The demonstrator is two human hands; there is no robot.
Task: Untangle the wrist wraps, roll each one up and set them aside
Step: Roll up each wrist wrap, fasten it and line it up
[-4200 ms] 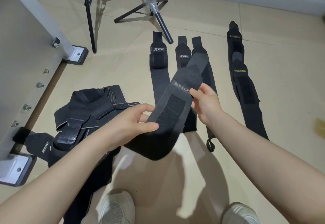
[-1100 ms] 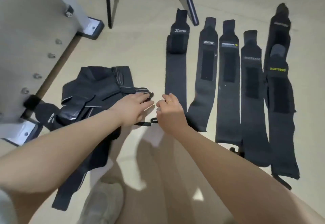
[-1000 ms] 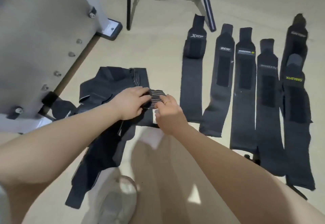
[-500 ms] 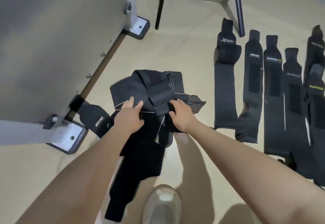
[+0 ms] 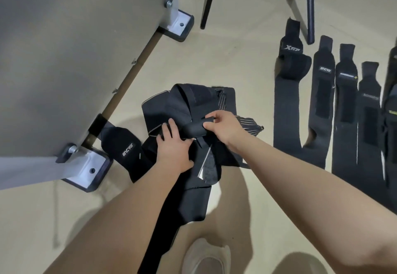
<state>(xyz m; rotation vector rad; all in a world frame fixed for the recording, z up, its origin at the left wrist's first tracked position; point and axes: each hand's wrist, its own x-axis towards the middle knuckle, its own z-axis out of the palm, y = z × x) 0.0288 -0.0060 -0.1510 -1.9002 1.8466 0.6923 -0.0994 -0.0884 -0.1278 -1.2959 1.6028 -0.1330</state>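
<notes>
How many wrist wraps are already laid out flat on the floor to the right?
5 visible, side by side from left: the XTEP wrap, the MCYO wrap, a third, a fourth, and a fifth cut off by the frame edge; more may lie beyond.

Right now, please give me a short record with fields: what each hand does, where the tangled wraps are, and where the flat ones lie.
left hand: rests on tangled pile, fingers straight
right hand: pinches a black strap
tangled pile: on floor, beside metal foot
flat wraps: laid side by side, at right
rolled wraps: none visible
</notes>
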